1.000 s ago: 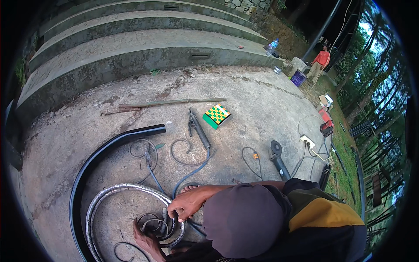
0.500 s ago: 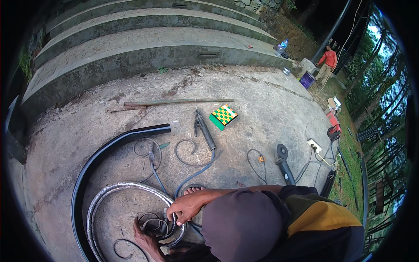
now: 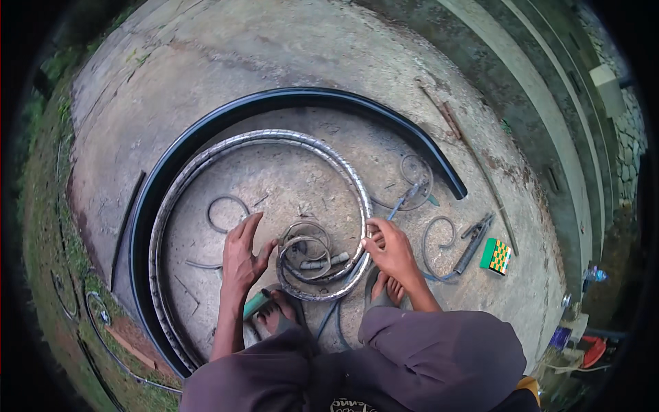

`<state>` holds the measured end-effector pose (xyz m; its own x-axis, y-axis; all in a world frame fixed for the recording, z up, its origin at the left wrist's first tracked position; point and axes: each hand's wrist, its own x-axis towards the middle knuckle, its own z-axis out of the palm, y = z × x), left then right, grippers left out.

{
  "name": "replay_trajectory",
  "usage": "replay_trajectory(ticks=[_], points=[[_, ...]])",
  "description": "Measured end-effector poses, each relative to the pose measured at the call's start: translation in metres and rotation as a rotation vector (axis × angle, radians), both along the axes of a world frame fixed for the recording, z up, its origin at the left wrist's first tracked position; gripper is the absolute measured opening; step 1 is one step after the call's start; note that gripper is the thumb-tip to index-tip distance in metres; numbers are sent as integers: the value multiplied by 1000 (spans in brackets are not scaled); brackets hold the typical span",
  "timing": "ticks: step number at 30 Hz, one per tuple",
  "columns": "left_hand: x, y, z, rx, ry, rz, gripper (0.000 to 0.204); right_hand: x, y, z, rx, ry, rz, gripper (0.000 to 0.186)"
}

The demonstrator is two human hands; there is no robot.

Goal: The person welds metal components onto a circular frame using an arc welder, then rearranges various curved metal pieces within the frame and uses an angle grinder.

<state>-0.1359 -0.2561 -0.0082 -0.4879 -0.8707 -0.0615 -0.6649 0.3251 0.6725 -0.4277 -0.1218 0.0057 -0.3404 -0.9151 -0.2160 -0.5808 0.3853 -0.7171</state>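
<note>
A large ring of silvery, spirally banded tube (image 3: 274, 135) lies on the concrete between my feet and beyond them. My right hand (image 3: 392, 250) is at its right side, with thumb and fingers closed about the rim. Over the ring's near left part is my left hand (image 3: 241, 255), holding nothing, its thumb and fingers apart. Between the hands sits a small loose coil of grey hose or strip (image 3: 307, 240), inside the ring. A curved black pipe with a pale stripe (image 3: 288, 95) runs round the outside. By my left foot is a green tube (image 3: 257, 304).
To the right lie a welding electrode holder (image 3: 473, 244) with blue cable, a clamp (image 3: 414, 193), a green-and-yellow checkered box (image 3: 495, 257) and a long stick (image 3: 480, 161). Concrete steps (image 3: 522, 89) rise beyond. A dark bar (image 3: 128, 230) and grass (image 3: 48, 275) border the left.
The view has swung round, so the steps now appear at the right. My left hand has come off the small coil and spread its fingers; my right hand is still at the ring.
</note>
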Motion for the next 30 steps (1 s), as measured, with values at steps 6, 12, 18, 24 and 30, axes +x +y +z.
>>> replay_trajectory(ticks=[6,12,18,24,30], points=[[55,-66,1,-407,-223,133,56,10,-6,-20,20,-78,7,41],[40,-126,-39,-504,-400,187,62,10,11,-23,-22,-105,48,38],[-57,-163,-46,-390,-226,-96,53,4,20,-18,11,-92,73,37],[-48,-177,-59,-453,-220,-119,52,10,15,-17,54,-92,57,36],[5,-184,-52,-369,-249,-33,49,8,14,-18,69,-119,40,35]])
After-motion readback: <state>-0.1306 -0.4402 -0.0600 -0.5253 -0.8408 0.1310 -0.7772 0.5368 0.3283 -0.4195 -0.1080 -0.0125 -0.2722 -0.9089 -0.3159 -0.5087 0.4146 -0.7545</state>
